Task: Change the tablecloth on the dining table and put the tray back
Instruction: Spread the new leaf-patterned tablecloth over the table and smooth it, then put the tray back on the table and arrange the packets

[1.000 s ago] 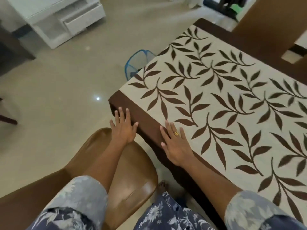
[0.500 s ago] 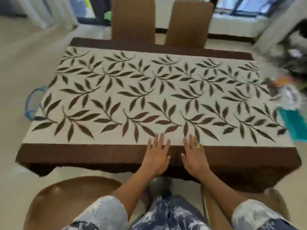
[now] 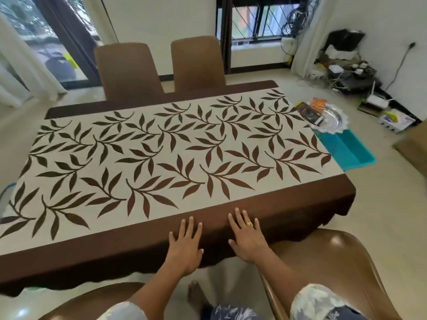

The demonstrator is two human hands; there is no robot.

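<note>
A cream tablecloth [image 3: 161, 158] with brown leaves and a dark brown border covers the whole dining table. My left hand [image 3: 186, 247] lies flat on the near brown border, fingers spread, holding nothing. My right hand [image 3: 248, 239], with a gold ring, lies flat on the same border just to its right. A silver scalloped tray [image 3: 332, 120] with small packets on it rests past the table's far right corner, on top of a teal bin [image 3: 346, 148].
Two brown chairs [image 3: 129, 70] stand at the far side. Two more brown chairs [image 3: 328, 269] flank my legs at the near side. Cables, boxes and a router [image 3: 374, 102] clutter the floor at the right wall. A blue basket rim [image 3: 5, 192] shows at the left edge.
My view swung from the table's left corner to its near long side. Both hands slid right along the brown border and now rest near its middle, still flat.
</note>
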